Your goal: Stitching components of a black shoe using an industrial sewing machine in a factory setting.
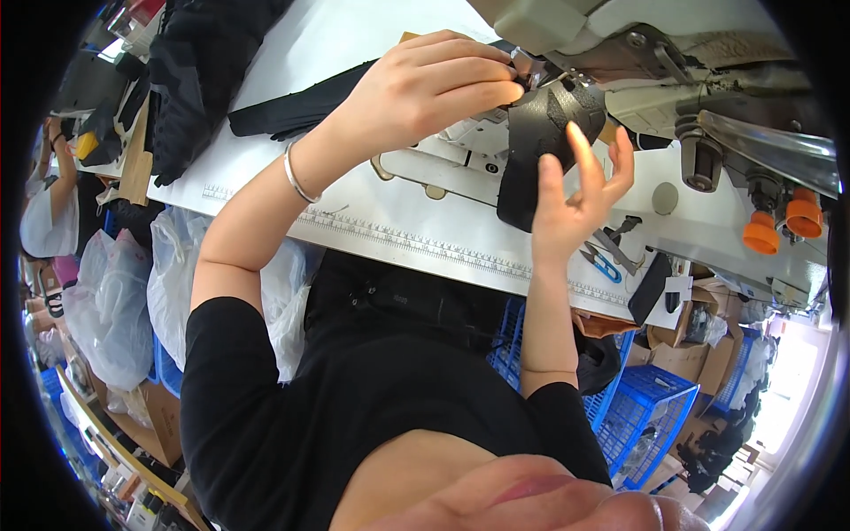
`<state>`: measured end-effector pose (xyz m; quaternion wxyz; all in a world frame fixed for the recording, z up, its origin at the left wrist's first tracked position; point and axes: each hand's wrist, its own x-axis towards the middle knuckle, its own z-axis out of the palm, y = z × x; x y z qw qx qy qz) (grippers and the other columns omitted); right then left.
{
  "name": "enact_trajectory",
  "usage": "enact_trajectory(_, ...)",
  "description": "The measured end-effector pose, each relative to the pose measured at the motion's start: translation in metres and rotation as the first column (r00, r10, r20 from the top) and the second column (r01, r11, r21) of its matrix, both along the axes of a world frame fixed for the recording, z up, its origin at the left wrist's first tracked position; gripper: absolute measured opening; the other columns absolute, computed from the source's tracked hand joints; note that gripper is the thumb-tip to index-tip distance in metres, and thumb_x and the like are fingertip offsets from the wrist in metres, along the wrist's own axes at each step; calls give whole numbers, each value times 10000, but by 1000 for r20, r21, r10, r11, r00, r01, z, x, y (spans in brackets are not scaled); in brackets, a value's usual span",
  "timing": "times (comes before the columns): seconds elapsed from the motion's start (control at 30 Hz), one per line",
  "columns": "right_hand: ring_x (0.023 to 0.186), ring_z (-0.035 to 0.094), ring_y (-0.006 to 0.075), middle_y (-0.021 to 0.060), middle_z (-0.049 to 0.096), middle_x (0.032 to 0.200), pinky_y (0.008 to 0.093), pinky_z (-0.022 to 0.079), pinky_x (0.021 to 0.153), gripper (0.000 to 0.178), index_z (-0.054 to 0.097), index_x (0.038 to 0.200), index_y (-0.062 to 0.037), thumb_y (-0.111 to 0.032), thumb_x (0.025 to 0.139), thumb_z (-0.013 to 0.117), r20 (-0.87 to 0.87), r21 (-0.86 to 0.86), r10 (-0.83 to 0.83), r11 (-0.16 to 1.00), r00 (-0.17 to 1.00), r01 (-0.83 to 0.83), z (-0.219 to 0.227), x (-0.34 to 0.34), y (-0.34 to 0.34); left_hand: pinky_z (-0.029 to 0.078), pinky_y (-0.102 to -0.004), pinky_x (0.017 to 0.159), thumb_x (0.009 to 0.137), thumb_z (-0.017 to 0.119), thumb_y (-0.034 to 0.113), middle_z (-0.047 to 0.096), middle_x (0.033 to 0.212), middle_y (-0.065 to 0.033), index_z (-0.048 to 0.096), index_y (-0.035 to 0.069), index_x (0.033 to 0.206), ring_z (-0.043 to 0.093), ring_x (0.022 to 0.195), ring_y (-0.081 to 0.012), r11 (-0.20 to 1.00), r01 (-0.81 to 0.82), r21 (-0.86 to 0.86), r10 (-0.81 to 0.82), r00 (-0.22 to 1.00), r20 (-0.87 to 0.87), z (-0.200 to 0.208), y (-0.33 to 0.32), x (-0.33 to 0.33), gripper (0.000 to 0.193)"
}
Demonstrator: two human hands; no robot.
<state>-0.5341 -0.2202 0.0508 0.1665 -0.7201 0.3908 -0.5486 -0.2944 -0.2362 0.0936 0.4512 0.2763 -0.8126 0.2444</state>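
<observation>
A black textured piece, it looks like fabric or leather, lies under the head of a sewing machine, with a patterned upper end. My left hand reaches in from the left, its fingers bent together at the needle area by the piece's upper left edge. What its fingertips pinch is hidden. At the piece's right side, my right hand has its thumb and fingers spread, the thumb close to or on the piece; contact is unclear. A long black strip lies left of the machine, partly behind my left wrist.
A printed ruler runs along the near table edge. Blue-handled thread snips lie at the right. Dark fabric is heaped at the left. Orange-capped parts hang at right; blue crates and white plastic bags stand below. Another person is far left.
</observation>
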Motion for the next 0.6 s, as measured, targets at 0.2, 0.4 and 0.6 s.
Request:
enact_trajectory(0.2,1420,292,385,171,390,1552,499,301,1141,569,709,1296,-150,-410,809,846,-284,-273,-183,956,941,103,-2,22,20,575,-319,833,733,719,124,708,1021,-10,718,71,983,698,990,-200,1000,-6,-19,7,999,41,5,1,2,255)
enact_trajectory(0.4,1350,408,386,151,540,1426,492,334,1109,548,718,1279,-147,-139,733,763,-333,-382,-314,907,889,177,0,25,15,567,-322,842,722,727,125,693,977,-1,718,80,973,686,970,-195,999,-22,-35,24,998,52,6,-1,1,255)
enact_trajectory(0.6,1234,533,292,65,614,1386,422,382,1083,546,772,1213,-193,-23,706,662,-327,-371,-274,918,904,144,8,16,6,555,-300,729,651,740,72,711,972,-4,750,61,937,708,929,-187,994,-43,-96,52,994,99,7,-2,-3,286)
